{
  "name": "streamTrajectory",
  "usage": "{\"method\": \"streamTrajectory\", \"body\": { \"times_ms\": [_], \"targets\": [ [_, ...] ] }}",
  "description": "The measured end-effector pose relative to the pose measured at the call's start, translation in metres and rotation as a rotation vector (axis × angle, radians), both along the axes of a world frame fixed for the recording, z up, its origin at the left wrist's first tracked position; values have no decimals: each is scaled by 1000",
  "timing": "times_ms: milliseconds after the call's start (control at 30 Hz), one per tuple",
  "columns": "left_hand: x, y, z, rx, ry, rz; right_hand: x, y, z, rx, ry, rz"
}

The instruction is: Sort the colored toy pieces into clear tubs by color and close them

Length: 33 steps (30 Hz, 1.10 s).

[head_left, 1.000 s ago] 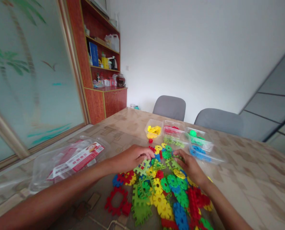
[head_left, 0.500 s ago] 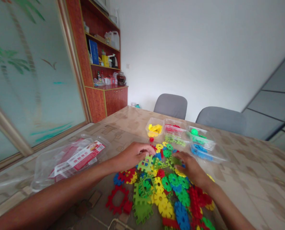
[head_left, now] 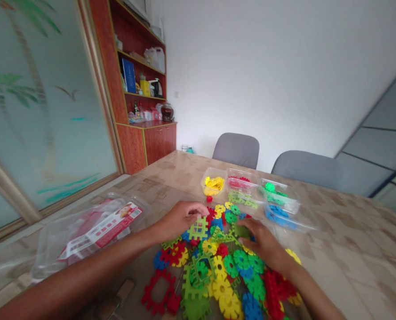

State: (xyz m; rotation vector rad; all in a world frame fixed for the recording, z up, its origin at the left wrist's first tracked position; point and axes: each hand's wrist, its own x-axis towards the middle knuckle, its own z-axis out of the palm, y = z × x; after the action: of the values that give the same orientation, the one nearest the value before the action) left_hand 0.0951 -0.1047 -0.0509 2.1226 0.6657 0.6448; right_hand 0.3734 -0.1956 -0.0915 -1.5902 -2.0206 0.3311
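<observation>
My left hand pinches a light-green square piece with a window grid, held above the left side of a mixed pile of plastic building pieces. Over the pile's right side, my right hand has its thumb and fingers closed around a green notched piece, partly hidden by them. Below the hands lie yellow flower discs, green flower discs, a blue disc and green notched squares. A red notched frame lies at the near left.
Clear containers stand at the back, with yellow pieces, red pieces, light-green pieces, green pieces and blue pieces. At left lies clear packaging with a printed card. Grey chairs stand beyond the table.
The view has shifted slightly. My left hand has moved a little left with the window piece, apart from my right hand. Both hands keep their grip.
</observation>
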Motion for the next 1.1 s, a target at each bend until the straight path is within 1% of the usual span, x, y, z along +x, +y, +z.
{"method": "streamTrajectory", "body": {
  "times_ms": [100,200,267,400,500,567,633,667,767,833,900,933,1033,1100],
  "targets": [
    [4,-1,-7,-52,-44,18,-1,0,8,17,26,-2],
    [8,-1,-8,-128,-140,37,-12,-2,19,51,70,-49],
    [11,-4,-9,-177,-210,39,-25,-6,27,20,182,-37],
    [17,-19,-11,-218,-251,15,-59,-15,34,-94,449,71],
    [22,-32,-10,-191,-218,3,-76,-20,34,-165,605,126],
    [23,-38,-6,-136,-184,-26,-78,-20,34,-200,695,165],
    [21,-39,0,-54,-148,-52,-71,-18,34,-186,727,175],
    [19,-38,4,5,-122,-60,-64,-15,33,-160,715,152],
    [3,-27,18,233,36,-95,-34,-5,28,-83,628,3],
    [-10,-18,25,329,203,-173,-13,2,21,-67,578,-75],
    [-24,-9,28,350,330,-239,2,8,12,-64,542,-117],
    [-29,-5,29,352,372,-245,6,9,7,-62,522,-132],
    [-39,3,29,353,491,-158,9,11,-5,-66,451,-155],
    [-41,4,29,339,606,-91,6,10,-9,-66,396,-161]
  ]
}}
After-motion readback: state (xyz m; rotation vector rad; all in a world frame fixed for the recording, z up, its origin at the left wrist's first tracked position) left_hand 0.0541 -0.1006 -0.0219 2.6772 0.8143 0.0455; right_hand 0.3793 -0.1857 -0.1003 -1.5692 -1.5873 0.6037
